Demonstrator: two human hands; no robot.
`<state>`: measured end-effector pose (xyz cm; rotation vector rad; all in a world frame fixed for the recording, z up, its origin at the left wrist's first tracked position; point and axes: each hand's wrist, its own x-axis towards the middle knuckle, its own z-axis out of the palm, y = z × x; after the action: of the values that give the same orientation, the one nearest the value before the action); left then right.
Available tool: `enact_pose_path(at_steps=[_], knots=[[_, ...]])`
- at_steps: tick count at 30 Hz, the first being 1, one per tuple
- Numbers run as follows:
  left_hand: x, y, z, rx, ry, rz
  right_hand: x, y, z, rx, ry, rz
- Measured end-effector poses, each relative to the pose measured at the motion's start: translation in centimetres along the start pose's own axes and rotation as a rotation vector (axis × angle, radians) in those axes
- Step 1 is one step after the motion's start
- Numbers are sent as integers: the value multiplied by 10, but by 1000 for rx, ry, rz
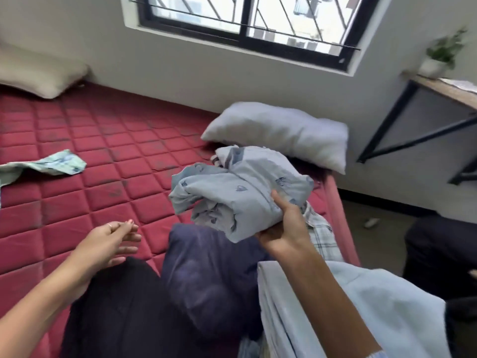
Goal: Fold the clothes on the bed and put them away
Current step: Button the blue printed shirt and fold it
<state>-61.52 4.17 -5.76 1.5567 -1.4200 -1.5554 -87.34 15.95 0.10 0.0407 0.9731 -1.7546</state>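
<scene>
My right hand [285, 226] grips a folded light-blue printed garment [240, 187] and holds it up above the bed's right side. My left hand [108, 244] hovers over the red quilted mattress [90, 140], fingers relaxed and holding nothing. Under the raised bundle lie a dark navy garment [206, 275], a black garment [124, 311], a plaid shirt [320, 233] and a pale blue cloth [374, 306]. A pale green printed cloth [51, 164] lies spread out at the mattress's left.
A white pillow [281, 133] rests at the bed's far right and a beige pillow [38, 73] at the far left. A wall-mounted desk [438, 91] with a potted plant [441, 52] stands to the right. A window [245, 19] sits behind the bed.
</scene>
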Motion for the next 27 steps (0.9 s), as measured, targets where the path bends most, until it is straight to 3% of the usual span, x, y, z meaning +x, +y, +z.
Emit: enact_pose_path(at_steps=[4,6,11,17,21,22,27], knots=[[-10,-6,21,25,-78,13,-4,-28,-36,132,-82,-256],[-13,-11,23,42,-74,13,5,-28,-63,182,-22,-323],[-12,-12,14,8,-43,-12,39,-6,-116,189,328,-171],[-14,-4,14,19,-24,-38,60,-3,-121,235,472,-157],[-13,-1,24,43,-35,-1,55,-7,-125,293,413,-56],[-12,0,27,51,-39,0,48,-10,-122,198,444,-95],[-11,2,32,79,-56,10,26,-20,-103,197,389,-103]])
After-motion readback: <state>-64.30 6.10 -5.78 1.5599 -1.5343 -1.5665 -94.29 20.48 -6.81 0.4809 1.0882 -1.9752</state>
